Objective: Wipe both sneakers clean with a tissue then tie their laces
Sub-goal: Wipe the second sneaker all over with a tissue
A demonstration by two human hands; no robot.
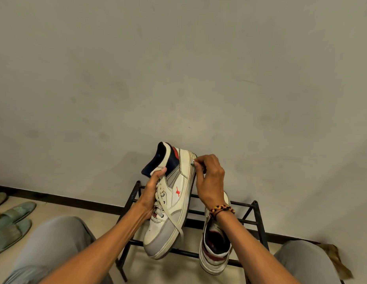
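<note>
- Head view: the left hand (152, 193) grips the held sneaker (172, 201) in the air above the rack (254, 214). Its fingers curl round the laced tongue side and the thumb lies up near the collar.
- The sneaker's long axis runs from the toe, low and near the person, up and away to the heel. Its sole edge faces the right hand (209, 177).
- The right hand sits just beside the sole at the heel end, fingers curled. The fingertips pinch a small pale scrap, probably the tissue (192, 162), against the sole rim. It is too small to be sure.
- The right wrist bends down from above and wears a bracelet (221, 209).
- A judgement: the wipe looks set to run along the sole edge from heel toward toe, so the right hand would travel down toward the person while the left hand steadies.
- A loose lace (176, 224) hangs across the toe, untied.
- The second sneaker (215, 242) rests on the rack, below the right forearm, opening facing up.
</note>
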